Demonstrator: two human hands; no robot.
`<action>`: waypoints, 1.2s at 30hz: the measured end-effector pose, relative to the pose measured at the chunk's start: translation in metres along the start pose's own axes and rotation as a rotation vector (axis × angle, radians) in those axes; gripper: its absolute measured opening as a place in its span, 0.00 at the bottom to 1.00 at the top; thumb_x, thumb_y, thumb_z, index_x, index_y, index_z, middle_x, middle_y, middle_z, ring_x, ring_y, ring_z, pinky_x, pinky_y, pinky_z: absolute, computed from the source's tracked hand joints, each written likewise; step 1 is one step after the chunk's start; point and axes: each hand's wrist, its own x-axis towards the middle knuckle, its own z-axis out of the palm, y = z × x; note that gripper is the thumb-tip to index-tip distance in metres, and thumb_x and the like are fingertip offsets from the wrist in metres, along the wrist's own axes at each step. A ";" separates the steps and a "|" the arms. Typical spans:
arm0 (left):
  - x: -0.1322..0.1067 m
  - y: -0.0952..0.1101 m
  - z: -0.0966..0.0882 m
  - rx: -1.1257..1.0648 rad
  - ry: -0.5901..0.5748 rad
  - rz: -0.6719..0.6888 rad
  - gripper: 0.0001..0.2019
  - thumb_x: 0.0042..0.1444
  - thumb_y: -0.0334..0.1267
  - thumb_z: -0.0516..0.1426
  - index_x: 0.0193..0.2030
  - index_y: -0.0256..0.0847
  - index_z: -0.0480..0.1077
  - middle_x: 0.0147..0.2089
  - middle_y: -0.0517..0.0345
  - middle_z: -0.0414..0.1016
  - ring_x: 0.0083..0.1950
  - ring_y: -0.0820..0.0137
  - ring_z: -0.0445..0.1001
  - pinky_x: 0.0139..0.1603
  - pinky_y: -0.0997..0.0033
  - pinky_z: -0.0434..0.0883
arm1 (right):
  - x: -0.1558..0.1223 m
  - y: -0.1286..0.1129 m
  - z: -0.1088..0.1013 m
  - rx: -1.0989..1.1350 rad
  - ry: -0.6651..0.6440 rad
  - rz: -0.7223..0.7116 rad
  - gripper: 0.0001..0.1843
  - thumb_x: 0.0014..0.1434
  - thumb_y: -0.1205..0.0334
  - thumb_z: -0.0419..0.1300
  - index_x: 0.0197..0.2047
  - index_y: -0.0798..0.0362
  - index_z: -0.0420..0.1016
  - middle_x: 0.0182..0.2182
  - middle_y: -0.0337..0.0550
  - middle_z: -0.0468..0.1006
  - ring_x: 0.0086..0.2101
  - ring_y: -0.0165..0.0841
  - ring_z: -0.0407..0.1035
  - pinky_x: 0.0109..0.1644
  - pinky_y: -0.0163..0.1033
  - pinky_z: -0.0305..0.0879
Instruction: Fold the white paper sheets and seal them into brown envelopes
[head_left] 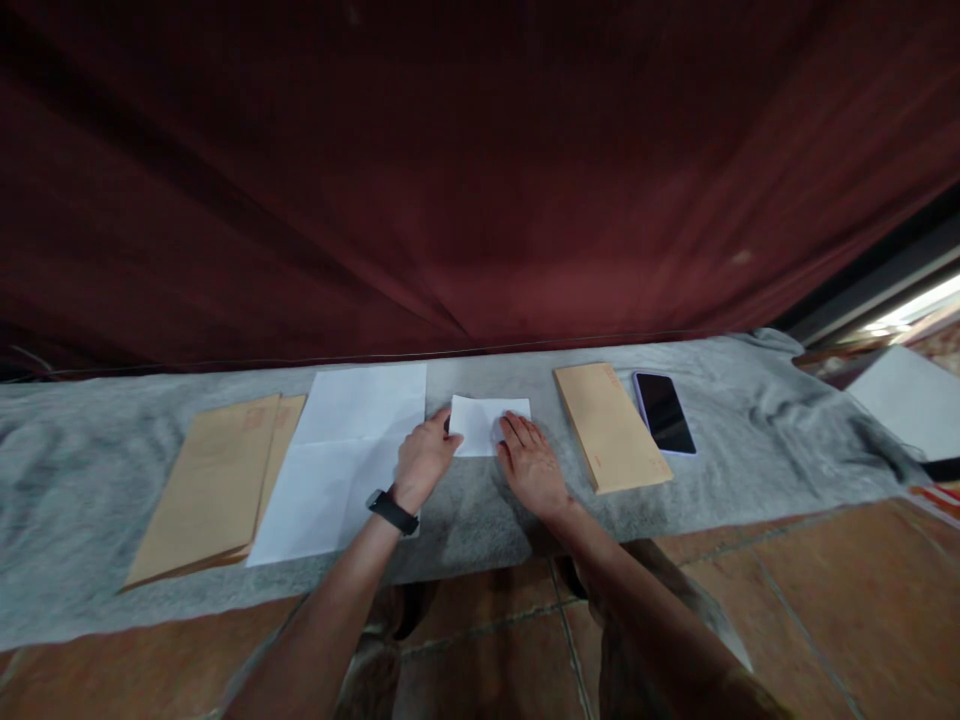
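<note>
A small folded sheet of white paper [477,424] lies in front of me on the grey cloth. My left hand [424,458], with a dark band at the wrist, pinches its left edge, thumb on top and fingers at the side. Across the right part of the paper, my right hand [534,470] rests palm down with its fingers stretched out flat. Larger white sheets [349,470] with faint crease lines lie just left of my left hand and partly behind it. To the right of my right hand is a stack of brown envelopes [613,428].
More brown envelopes [210,480] overlap at the far left. A phone [667,414] in a purple case lies beside the right stack. The grey cloth [765,430] covers a long narrow surface, with a dark red curtain [480,200] behind and floor tiles [840,590] in front.
</note>
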 end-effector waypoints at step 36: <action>-0.043 0.003 0.082 0.275 0.374 0.450 0.32 0.71 0.48 0.45 0.73 0.27 0.53 0.76 0.36 0.50 0.77 0.53 0.49 0.74 0.49 0.54 | -0.008 0.012 0.009 -0.130 0.093 0.110 0.29 0.74 0.55 0.44 0.73 0.57 0.57 0.72 0.53 0.55 0.70 0.46 0.51 0.72 0.56 0.47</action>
